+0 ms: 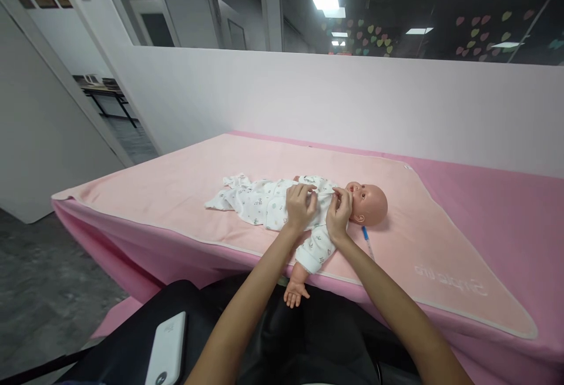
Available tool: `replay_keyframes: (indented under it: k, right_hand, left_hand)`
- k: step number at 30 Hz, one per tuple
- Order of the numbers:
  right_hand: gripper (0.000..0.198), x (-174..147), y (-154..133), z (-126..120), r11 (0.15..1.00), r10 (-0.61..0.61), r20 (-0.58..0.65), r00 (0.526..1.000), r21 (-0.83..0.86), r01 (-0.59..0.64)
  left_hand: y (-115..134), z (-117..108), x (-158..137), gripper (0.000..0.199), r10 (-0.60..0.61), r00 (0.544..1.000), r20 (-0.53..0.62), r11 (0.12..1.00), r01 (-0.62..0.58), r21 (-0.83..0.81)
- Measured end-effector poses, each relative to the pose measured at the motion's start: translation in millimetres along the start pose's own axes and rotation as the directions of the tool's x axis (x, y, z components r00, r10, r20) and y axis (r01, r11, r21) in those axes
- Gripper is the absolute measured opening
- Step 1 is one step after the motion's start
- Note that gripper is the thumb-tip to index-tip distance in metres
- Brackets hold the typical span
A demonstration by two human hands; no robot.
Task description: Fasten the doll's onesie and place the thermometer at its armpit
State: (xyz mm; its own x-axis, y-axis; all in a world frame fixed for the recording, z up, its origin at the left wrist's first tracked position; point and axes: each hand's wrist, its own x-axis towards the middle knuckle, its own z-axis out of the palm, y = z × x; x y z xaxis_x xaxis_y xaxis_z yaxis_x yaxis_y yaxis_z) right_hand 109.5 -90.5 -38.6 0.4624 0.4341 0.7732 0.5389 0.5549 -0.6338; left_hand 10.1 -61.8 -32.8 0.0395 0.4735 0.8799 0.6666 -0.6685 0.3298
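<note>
A baby doll [372, 204] lies on its back with its head to the right. It wears a white printed baby romper [258, 201] with long sleeves; the flat leg ends stretch out to the left. My left hand [301, 206] is over the chest, fingers curled in a pinch on the romper's front. Close to the doll's chin, my right hand [339, 211] also pinches the cloth near the neckline. Exactly what lies between the fingertips is partly hidden. One doll arm [296, 285] hangs over the table edge, between my forearms.
A pale pink mat [176, 179] covers much of the table, over a pink cloth [497, 197]. A slim stick with a blue end [365, 234] lies below the doll's head. On my lap rests a white power bank [166, 350]. A white wall [330, 103] stands behind.
</note>
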Motion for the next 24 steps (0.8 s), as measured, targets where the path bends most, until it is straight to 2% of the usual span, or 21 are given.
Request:
replay_keyframes:
  k: [3,9,14,19,24]
  right_hand:
    - [0.019,-0.8,1.0,0.4,1.0,0.003,0.006,1.0,-0.004,-0.003]
    - [0.019,-1.7,2.1,2.4,1.0,0.0,0.08,0.997,0.011,-0.001]
    - [0.019,-2.5,0.3,1.1,0.997,-0.08,0.178,0.981,0.008,0.08]
    - [0.015,-4.7,-0.9,0.7,0.975,-0.138,0.352,0.926,-0.118,0.19]
    - [0.017,-6.3,0.6,1.7,0.965,-0.164,0.328,0.93,-0.14,0.22]
  left_hand:
    - [-9.0,-6.1,-0.1,0.015,-0.065,0.998,0.005,0.998,0.065,0.0]
    - [-12.2,-12.2,-6.6,0.012,0.035,0.977,0.21,0.996,-0.052,0.074]
    - [-7.8,-11.8,-8.4,0.01,-0.009,0.984,0.18,0.997,-0.005,0.076]
    - [-7.2,-11.4,-8.4,0.01,-0.031,0.984,0.175,0.998,0.021,0.063]
    - [-8.2,-9.7,-9.7,0.013,-0.009,0.986,0.167,0.998,-0.002,0.063]
